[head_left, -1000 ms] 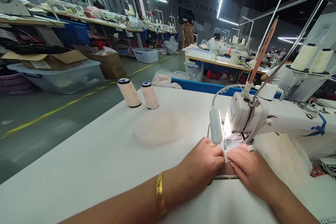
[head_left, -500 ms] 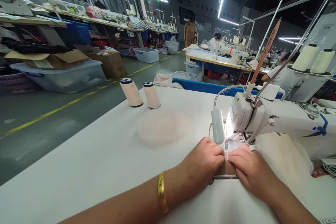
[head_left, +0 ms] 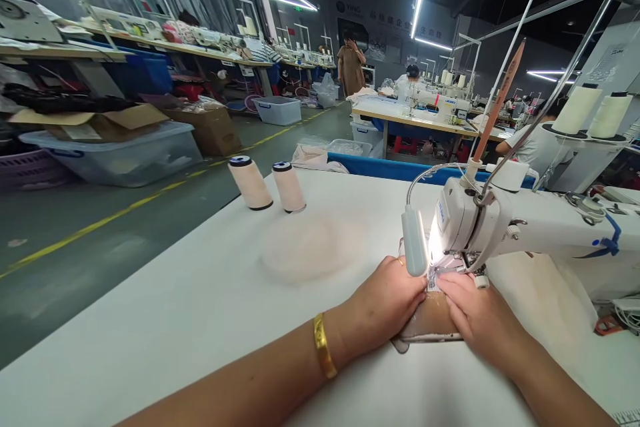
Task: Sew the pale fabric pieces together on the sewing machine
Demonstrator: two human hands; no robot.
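A white sewing machine [head_left: 500,220] stands at the right, its small lamp lighting the needle area. Close to the presser foot [head_left: 433,273], my left hand [head_left: 387,300] is closed, with fingers curled down and tips by the left side of the foot. My right hand [head_left: 483,317] lies opposite, thumb and fingers drawn together with the tips at the foot's right side. A little whitish material shows between the fingertips, too small and covered to name. Below them the brownish machine bed plate [head_left: 434,317] is partly bare.
Two pale thread cones [head_left: 250,183] stand toward the table's far left edge. A grey lamp head [head_left: 413,243] hangs just above my left fingers. Pale fabric [head_left: 537,300] lies right of the needle. A blue trough [head_left: 385,167] runs behind the table; a person [head_left: 351,67] stands far back.
Both hands have shifted slightly forward, closer to the presser foot, baring more of the brownish plate. The whitish strip between the fingers shows less. The distant standing person has raised an arm.
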